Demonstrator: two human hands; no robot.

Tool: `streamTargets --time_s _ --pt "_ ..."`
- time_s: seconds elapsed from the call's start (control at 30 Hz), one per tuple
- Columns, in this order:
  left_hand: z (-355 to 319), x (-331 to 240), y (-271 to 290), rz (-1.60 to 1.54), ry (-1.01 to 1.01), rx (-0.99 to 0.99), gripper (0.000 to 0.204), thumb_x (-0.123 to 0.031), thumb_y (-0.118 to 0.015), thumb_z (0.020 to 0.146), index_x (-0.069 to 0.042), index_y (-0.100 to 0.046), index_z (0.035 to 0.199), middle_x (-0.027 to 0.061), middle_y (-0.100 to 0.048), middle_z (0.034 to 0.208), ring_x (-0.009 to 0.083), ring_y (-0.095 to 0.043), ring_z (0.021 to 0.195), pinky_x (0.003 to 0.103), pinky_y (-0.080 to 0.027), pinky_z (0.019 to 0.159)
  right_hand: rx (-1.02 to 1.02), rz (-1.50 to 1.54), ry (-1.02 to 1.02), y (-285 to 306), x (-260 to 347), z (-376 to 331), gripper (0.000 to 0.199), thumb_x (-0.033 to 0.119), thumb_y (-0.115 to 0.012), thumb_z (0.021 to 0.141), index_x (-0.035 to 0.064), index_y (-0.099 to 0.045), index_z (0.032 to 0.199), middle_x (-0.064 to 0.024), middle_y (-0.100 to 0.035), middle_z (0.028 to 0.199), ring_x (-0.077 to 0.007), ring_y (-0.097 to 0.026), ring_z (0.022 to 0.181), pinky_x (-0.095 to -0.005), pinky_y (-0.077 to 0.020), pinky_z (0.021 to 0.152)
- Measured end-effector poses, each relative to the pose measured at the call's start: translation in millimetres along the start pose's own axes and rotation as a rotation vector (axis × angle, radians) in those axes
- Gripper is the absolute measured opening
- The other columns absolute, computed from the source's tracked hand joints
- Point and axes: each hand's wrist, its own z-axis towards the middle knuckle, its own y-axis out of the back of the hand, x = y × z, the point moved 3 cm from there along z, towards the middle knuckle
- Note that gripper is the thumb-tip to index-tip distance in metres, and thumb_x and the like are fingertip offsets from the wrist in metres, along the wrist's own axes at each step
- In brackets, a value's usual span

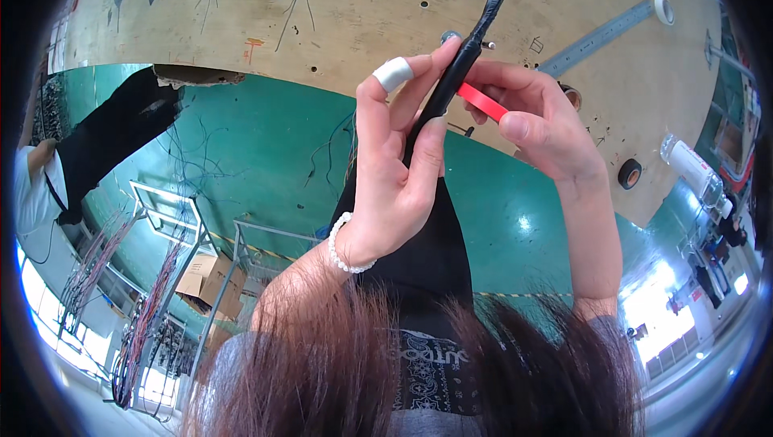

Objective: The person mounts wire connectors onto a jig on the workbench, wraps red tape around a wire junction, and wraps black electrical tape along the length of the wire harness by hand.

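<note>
Green workshop flooring is showing beneath a scuffed, pen-marked plywood workbench (pixel 241 10), whose near edge is curving across the upper half of the view. A black tape-wrapped cable bundle (pixel 463 67) is running from the bench's far edge, beyond that near edge, down and to the left into both raised hands, its long axis slanting steeply. The left hand (pixel 394 171) is closing round the bundle's lower stretch, thumb and fingers pinching it, a white wrap on one fingertip. The right hand (pixel 535 119) is sitting just right of the bundle, fingers pressed together on a short strip of red tape (pixel 481 101) whose left end is touching the bundle. A steel ruler (pixel 600 35) and a small black tape roll (pixel 630 173) are lying near the bench's right edge.
</note>
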Motion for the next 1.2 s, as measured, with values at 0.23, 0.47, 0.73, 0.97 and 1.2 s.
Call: streamTargets --time_s 0.23,0.47,0.73,0.97,1.2 --pt "-4 0 2 -0.185 0.235 -0.116 0.044 0.001 -0.043 0.096 -0.003 -0.030 0.138 0.0123 -0.055 0.116 0.0029 -0.048 0.061 0.017 -0.038 0.052 0.001 -0.011 -0.026 -10 10 -8 0.085 0.046 -0.078 0.070 -0.0077 -0.051 0.131 -0.0141 -0.059 0.123 -0.0188 -0.057 0.111 -0.0318 -0.0428 0.098" --pt "0 2 2 -0.305 0.497 -0.103 0.034 -0.022 -0.052 0.101 0.000 -0.049 0.127 -0.0045 -0.055 0.074 0.0017 -0.047 0.058 0.017 -0.036 0.050 -0.005 -0.022 -0.058 -13 18 -10 0.084 0.040 -0.078 0.072 -0.0095 -0.048 0.132 -0.0150 -0.058 0.125 -0.0202 -0.056 0.115 -0.0319 -0.0413 0.101" --pt "5 2 8 -0.268 0.434 -0.078 0.024 -0.015 -0.057 0.098 0.002 -0.058 0.115 -0.0015 -0.062 0.084 0.0005 -0.049 0.062 0.018 -0.038 0.052 -0.150 -0.202 -0.131 -21 36 -25 0.043 0.033 -0.078 0.078 0.0018 -0.056 0.098 -0.0096 -0.058 0.108 -0.0114 -0.053 0.096 -0.0270 -0.0450 0.082" --pt "-1 13 7 -0.113 0.240 -0.179 0.019 -0.009 -0.056 0.097 0.004 -0.058 0.111 0.0043 -0.066 0.085 0.0044 -0.057 0.074 0.021 -0.047 0.065 -0.274 -0.834 0.327 -71 65 -25 0.021 0.011 -0.070 0.082 -0.0015 -0.061 0.096 -0.0090 -0.056 0.105 -0.0162 -0.061 0.086 -0.0288 -0.0498 0.072" --pt "3 3 -6 -0.111 0.342 -0.177 0.021 -0.012 -0.053 0.096 0.007 -0.061 0.091 0.0070 -0.064 0.076 0.0043 -0.053 0.066 0.024 -0.043 0.055 -0.349 -1.507 0.455 -90 59 37 0.018 0.005 -0.071 0.079 0.0004 -0.062 0.095 -0.0086 -0.056 0.082 -0.0233 -0.061 0.069 -0.0312 -0.0522 0.065"
